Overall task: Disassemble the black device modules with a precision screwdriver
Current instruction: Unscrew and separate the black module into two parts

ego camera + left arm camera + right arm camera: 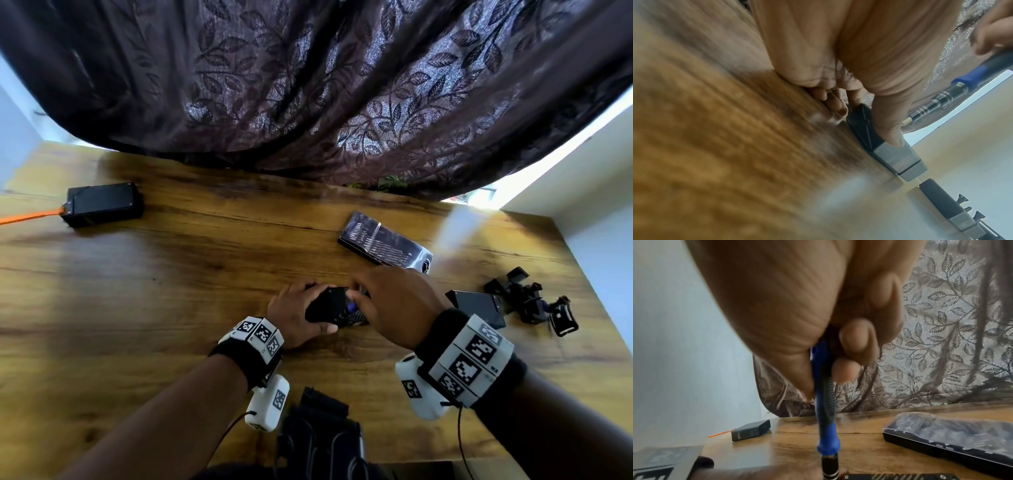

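Note:
A black device module [330,306] lies on the wooden table [171,274] near the front centre. My left hand [294,313] grips it from the left, thumb along its near side; in the left wrist view the thumb presses the module [865,128] down. My right hand [394,301] holds a precision screwdriver [349,310] with a blue and black handle, its tip down at the module. In the right wrist view the fingers curl round the screwdriver [825,410], which stands nearly upright. The tip itself is hidden.
A second black module [102,204] with an orange strap lies far left. A clear-lidded bit case [385,243] sits behind my right hand. Another black module [479,306] and black mount parts [534,301] lie right. A dark curtain [308,85] hangs behind the table.

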A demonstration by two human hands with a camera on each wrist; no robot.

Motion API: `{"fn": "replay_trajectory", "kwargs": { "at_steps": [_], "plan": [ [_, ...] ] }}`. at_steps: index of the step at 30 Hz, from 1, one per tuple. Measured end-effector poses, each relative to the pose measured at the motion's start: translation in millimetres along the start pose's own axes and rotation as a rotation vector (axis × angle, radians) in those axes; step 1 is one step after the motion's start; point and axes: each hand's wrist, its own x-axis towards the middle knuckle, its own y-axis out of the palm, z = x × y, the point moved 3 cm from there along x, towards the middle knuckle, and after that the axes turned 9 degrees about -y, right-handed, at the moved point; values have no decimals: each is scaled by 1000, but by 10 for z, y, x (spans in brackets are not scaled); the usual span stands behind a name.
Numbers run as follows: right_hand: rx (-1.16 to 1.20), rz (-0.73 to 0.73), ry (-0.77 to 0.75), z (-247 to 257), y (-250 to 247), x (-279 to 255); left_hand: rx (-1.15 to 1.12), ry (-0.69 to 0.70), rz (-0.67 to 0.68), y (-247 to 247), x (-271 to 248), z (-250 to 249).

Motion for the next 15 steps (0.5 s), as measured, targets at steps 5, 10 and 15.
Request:
{"fn": "replay_trajectory", "kwargs": {
  "at_steps": [5,10,15],
  "plan": [
    [53,5,-9,-76,-7,-30,-25,19,-25,-2,-15,-2],
    [64,53,-109,-63,16,-63,-15,10,-12,-4,-16,-3],
    [43,69,-55,-11,-50,-57,-9,7,-9,-8,-21,-11]
  ]
}}
